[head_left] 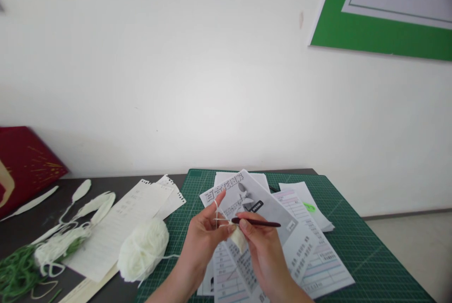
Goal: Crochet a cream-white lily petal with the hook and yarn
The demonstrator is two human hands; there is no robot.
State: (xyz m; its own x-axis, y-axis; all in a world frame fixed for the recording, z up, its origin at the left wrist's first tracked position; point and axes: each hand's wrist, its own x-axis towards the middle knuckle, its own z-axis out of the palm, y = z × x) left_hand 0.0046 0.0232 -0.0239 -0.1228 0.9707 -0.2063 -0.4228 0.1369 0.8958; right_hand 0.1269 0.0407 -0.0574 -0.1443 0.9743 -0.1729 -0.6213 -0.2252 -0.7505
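My right hand (259, 237) grips a crochet hook (263, 222) by its dark red handle, the thin tip pointing left. A small white crocheted piece (239, 241) hangs below the hook between both hands. My left hand (205, 227) pinches the piece's upper edge between thumb and a finger, and its raised index finger carries a strand of white yarn (216, 206). To the left sits a ball of white yarn (144, 249), whose strand runs toward my left wrist. Under the hands lie printed sheets (289, 227) with a picture and text.
A green cutting mat (367, 251) lies under the sheets. At left are handwritten pages (120, 223), white crocheted petals (82, 191), green yarn (19, 267) and a red box-like object (28, 166). A bright green clip-like item (310, 207) rests on paper at right. A white wall (212, 81) stands behind.
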